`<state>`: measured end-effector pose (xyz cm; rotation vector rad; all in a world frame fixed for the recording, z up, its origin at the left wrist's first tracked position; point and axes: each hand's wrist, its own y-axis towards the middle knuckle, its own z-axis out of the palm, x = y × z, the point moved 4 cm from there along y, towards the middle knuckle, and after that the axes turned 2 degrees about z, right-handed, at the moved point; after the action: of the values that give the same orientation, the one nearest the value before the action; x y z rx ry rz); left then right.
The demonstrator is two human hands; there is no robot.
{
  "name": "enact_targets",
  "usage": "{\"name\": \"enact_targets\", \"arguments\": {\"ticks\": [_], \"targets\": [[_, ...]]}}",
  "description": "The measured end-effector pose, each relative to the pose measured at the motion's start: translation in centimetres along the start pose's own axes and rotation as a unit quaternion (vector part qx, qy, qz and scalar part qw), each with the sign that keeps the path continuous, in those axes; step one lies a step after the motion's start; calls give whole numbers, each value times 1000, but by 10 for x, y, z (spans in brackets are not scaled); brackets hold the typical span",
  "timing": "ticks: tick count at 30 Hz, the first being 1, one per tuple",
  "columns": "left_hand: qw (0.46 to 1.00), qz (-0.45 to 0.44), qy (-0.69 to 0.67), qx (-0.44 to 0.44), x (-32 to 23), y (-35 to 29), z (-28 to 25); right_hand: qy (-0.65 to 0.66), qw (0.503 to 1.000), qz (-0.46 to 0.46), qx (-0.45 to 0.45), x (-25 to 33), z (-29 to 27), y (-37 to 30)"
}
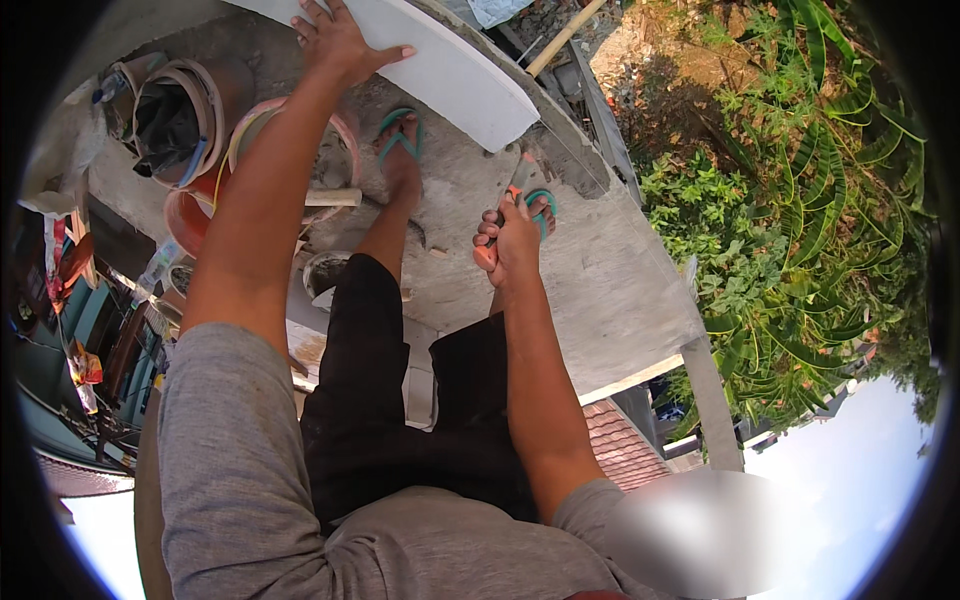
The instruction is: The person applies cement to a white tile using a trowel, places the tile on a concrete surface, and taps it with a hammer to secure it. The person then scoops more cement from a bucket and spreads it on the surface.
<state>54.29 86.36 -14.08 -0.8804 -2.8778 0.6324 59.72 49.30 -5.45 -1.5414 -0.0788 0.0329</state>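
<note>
A long, pale grey-white slab (440,70) runs along the edge of the concrete floor, from the upper middle to a squared end. My left hand (340,45) lies on its upper-left part with the fingers spread and the thumb pointing right. Past the slab's near end, my right hand (510,235) is closed around the orange handle of a hand tool (521,174). Its flat grey blade points up toward the slab's end, with a small gap seen between them. The blade's exact kind is hard to make out.
Several buckets (240,95) stand at the left, one with dark material inside. A short pale stick (332,197) lies near them. My feet, in green flip-flops (400,125), are on the concrete floor (610,290). Beyond its edge grow green plants (790,230); a tiled roof (620,440) shows below.
</note>
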Motion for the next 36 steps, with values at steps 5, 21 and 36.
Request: {"name": "enact_targets", "arguments": {"ticks": [5,21,36], "targets": [[1000,-7,4,-4,-5,2,-2,-15,1000,5,13,2,3,-5],[996,-59,-60,35,-7,-8,-25,-70,997,32,-6,-2,-28,-19],[984,-117,-130,13,66,14,-44,-644,621,-431,114,54,189,-59]]}}
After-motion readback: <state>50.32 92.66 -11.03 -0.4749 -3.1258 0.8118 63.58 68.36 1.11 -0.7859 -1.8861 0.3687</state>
